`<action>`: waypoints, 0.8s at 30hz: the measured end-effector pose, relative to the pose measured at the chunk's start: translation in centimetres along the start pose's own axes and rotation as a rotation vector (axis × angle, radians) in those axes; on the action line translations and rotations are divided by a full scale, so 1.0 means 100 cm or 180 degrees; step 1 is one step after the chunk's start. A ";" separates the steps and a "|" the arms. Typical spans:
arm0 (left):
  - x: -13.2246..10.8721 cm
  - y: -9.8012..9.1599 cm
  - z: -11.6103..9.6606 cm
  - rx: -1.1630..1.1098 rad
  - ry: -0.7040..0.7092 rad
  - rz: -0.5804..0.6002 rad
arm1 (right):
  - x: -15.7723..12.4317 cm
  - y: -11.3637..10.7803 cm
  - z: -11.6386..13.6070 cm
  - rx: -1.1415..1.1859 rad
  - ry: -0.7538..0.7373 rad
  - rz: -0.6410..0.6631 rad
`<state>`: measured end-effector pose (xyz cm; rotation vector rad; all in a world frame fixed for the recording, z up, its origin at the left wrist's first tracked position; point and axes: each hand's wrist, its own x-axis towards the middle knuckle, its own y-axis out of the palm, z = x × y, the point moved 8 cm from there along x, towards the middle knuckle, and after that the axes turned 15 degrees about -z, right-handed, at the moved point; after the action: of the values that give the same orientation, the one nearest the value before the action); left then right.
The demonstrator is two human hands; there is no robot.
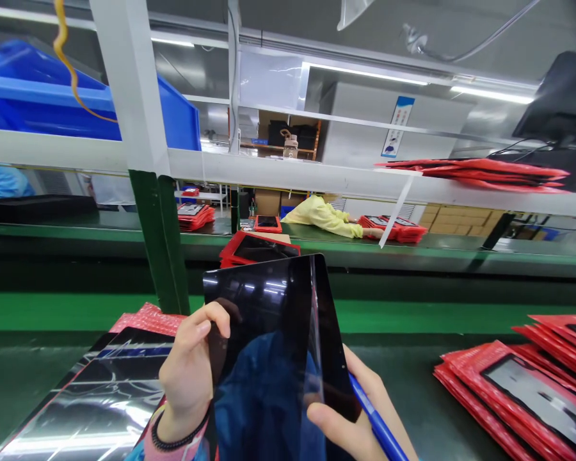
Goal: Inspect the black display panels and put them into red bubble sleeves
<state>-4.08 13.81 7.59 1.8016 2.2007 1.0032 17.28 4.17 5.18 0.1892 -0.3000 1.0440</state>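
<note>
A glossy black screen panel [264, 333] is held up in front of me, tilted, reflecting ceiling lights and a blue garment. A clear film strip [315, 320] runs down it near the right side, seemingly lifted along a line. My left hand [192, 365] is closed at the panel's left edge, thumb and index finger pinched together; whether film is between them I cannot make out. Gripping the right edge, my right hand [365, 410] has its thumb on the panel's face. A blue pen [377, 416] is also tucked in that hand.
Shiny film-covered panels [100, 390] lie at left beside red bubble wrap [148, 317]. Red bubble-wrap sleeves [523, 384] are stacked at right, with more red sleeves [475, 174] on the shelf. A green-wrapped post [160, 250] rises at left. Across the bench, a yellow-sleeved person [321, 216] reaches toward red packs.
</note>
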 end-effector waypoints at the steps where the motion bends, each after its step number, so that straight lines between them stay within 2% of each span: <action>1: 0.000 0.001 -0.002 0.0016 0.0071 0.0013 | -0.001 0.001 0.000 -0.0037 -0.0059 0.0043; 4: 0.001 0.002 -0.009 0.0093 0.0335 0.0037 | -0.004 0.010 -0.001 0.0029 -0.0221 0.0389; 6: 0.001 0.002 -0.012 0.0162 0.0459 0.0057 | -0.004 0.008 0.004 -0.0022 -0.0641 0.0294; 9: 0.002 0.002 -0.012 0.0252 0.0617 0.0095 | -0.010 0.003 0.019 -0.0505 -0.1983 -0.0050; 11: 0.003 0.002 -0.015 0.0302 0.0784 0.0081 | -0.019 0.006 0.025 -0.0835 -0.2880 -0.0005; 13: 0.003 0.001 -0.019 0.0326 0.0981 0.0033 | -0.025 0.009 0.026 -0.1000 -0.3335 0.0085; 18: 0.001 0.000 -0.026 0.0257 0.1331 0.0048 | -0.026 0.005 0.027 -0.1059 -0.3200 -0.0076; 24: -0.001 -0.008 -0.019 0.0306 0.1451 0.0171 | -0.027 0.006 0.036 -0.0805 -0.3106 0.0115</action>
<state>-5.63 12.92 8.64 1.8234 2.4983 1.4681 14.97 1.18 7.72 0.4596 -1.3116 0.8742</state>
